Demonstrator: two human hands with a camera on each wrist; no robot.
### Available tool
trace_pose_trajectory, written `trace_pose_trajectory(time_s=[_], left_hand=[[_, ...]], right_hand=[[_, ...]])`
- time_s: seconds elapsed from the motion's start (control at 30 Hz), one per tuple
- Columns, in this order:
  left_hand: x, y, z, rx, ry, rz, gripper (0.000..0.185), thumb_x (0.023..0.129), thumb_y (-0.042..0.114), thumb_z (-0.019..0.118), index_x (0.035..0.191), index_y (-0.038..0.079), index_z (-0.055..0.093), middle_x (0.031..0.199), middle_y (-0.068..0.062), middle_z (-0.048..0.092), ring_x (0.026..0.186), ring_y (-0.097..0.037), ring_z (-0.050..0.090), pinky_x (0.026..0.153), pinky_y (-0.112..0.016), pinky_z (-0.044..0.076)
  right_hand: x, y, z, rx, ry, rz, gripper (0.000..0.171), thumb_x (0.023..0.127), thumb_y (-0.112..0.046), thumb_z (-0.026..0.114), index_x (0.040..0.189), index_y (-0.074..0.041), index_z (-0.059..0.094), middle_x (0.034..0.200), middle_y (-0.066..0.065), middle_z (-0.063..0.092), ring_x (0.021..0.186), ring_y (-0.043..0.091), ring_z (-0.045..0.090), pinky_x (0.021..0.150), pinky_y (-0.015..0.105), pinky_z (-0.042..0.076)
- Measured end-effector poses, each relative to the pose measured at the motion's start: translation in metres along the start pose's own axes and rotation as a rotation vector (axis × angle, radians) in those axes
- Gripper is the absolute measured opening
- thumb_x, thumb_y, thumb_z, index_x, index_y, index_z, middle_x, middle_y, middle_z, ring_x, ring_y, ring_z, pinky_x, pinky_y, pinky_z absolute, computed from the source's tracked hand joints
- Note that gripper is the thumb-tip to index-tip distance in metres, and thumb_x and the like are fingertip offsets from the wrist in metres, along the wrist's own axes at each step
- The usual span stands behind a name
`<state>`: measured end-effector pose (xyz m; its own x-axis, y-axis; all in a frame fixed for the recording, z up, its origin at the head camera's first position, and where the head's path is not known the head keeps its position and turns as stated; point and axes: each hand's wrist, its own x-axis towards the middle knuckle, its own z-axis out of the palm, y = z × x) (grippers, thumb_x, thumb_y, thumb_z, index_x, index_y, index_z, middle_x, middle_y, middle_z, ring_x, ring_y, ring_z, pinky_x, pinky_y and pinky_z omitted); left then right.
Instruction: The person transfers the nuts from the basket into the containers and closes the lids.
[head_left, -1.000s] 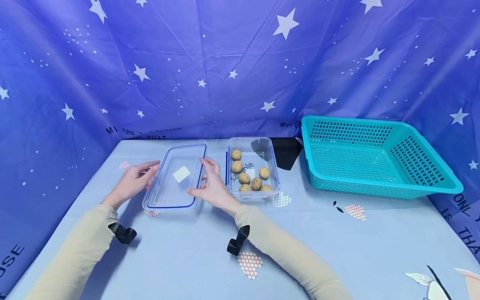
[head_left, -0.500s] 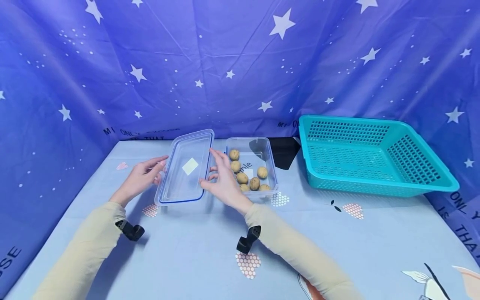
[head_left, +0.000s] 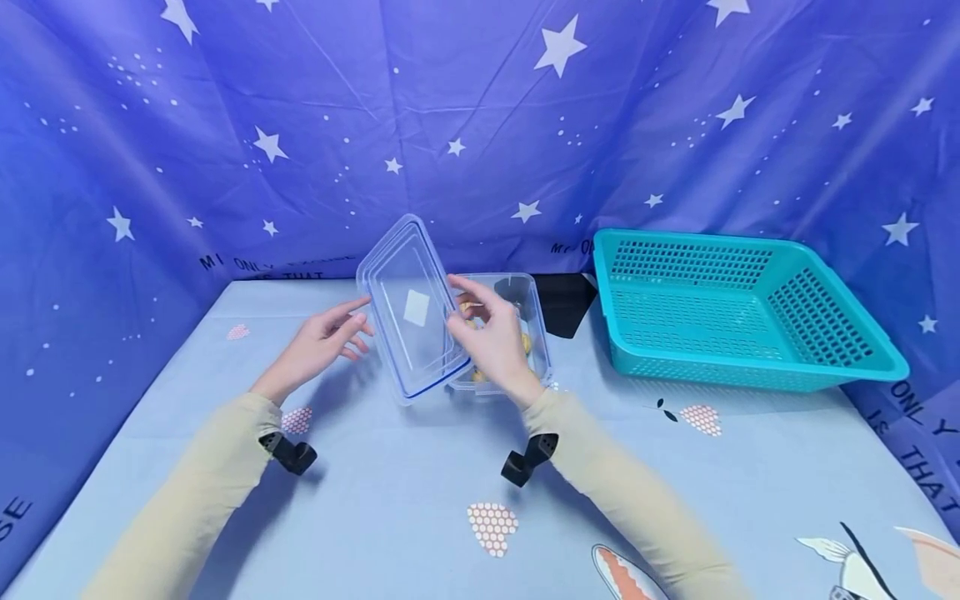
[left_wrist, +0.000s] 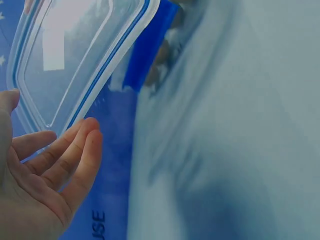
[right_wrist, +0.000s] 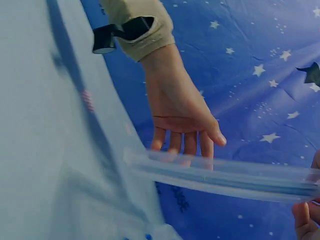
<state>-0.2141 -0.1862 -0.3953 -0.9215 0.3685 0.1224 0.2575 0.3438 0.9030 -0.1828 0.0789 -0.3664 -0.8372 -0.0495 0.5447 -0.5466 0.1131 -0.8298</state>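
A clear plastic lid [head_left: 397, 350] with a blue seal and a pale square sticker is raised and tilted above the table, overlapping the food container [head_left: 536, 321]. My right hand [head_left: 491, 337] pinches its right edge between thumb and fingers. On the other side, my left hand [head_left: 318, 346] has its fingers extended, fingertips right at the lid's edge. In the left wrist view, those fingers [left_wrist: 82, 155] reach up to the lid's lower corner. The walnuts [head_left: 527, 342] inside the clear container are mostly hidden behind the lid and my right hand.
A turquoise perforated basket [head_left: 622, 354] stands at the back right, a short way from the container. Behind the table [head_left: 390, 500] hangs a blue star-patterned cloth [head_left: 480, 192]. A black wrist camera [head_left: 288, 454] sits on the left sleeve, another [head_left: 528, 458] on the right.
Both hands have moved right with the lid. It has risen and tilted, its far end higher, and now covers part of the container. Basket and container have stayed put.
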Motion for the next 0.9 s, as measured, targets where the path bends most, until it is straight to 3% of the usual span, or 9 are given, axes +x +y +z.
trace_pose_trajectory(time_s=[0.17,0.5,0.7,0.77,0.9], left_hand=[[0.010,0.013,0.006,-0.034,-0.022,0.037,0.051,0.104,0.026,0.045,0.149,0.004,0.035,0.123,-0.031,0.056,0.091,-0.030,0.067,0.075,-0.035,0.058],[0.035,0.044,0.009,0.045,0.017,0.087,0.049,0.103,0.023,0.048,0.148,0.004,0.038,0.128,-0.024,0.055,0.095,-0.034,0.065,0.075,-0.030,0.058],[0.049,0.071,0.012,0.059,0.100,0.148,0.050,0.101,0.019,0.052,0.147,0.003,0.040,0.125,-0.023,0.056,0.096,-0.036,0.065,0.074,-0.029,0.058],[0.052,0.084,0.015,0.055,0.123,0.151,0.051,0.101,0.020,0.053,0.148,0.004,0.039,0.126,-0.023,0.056,0.098,-0.036,0.065,0.074,-0.028,0.057],[0.054,0.107,0.029,0.024,0.109,0.152,0.055,0.100,0.022,0.055,0.150,0.008,0.036,0.130,-0.021,0.055,0.102,-0.036,0.064,0.076,-0.030,0.057]], right_hand=[[0.008,-0.003,-0.018,0.037,0.021,-0.087,0.045,0.078,0.016,0.059,0.123,0.008,0.062,0.119,0.019,0.064,0.095,0.026,0.059,0.080,0.028,0.052],[0.011,-0.013,-0.047,0.004,-0.018,-0.114,0.042,0.081,0.017,0.057,0.122,0.008,0.063,0.119,0.019,0.063,0.097,0.025,0.059,0.081,0.027,0.051],[0.011,-0.029,-0.057,-0.028,-0.030,-0.136,0.041,0.081,0.020,0.057,0.121,0.013,0.061,0.118,0.025,0.062,0.097,0.029,0.058,0.078,0.024,0.050],[0.014,-0.023,-0.060,-0.035,-0.031,-0.169,0.042,0.080,0.019,0.058,0.121,0.010,0.062,0.118,0.021,0.063,0.097,0.025,0.059,0.078,0.023,0.051],[0.015,-0.025,-0.062,-0.064,-0.029,-0.193,0.043,0.081,0.019,0.059,0.123,0.007,0.063,0.122,0.018,0.062,0.098,0.022,0.059,0.082,0.028,0.052]])
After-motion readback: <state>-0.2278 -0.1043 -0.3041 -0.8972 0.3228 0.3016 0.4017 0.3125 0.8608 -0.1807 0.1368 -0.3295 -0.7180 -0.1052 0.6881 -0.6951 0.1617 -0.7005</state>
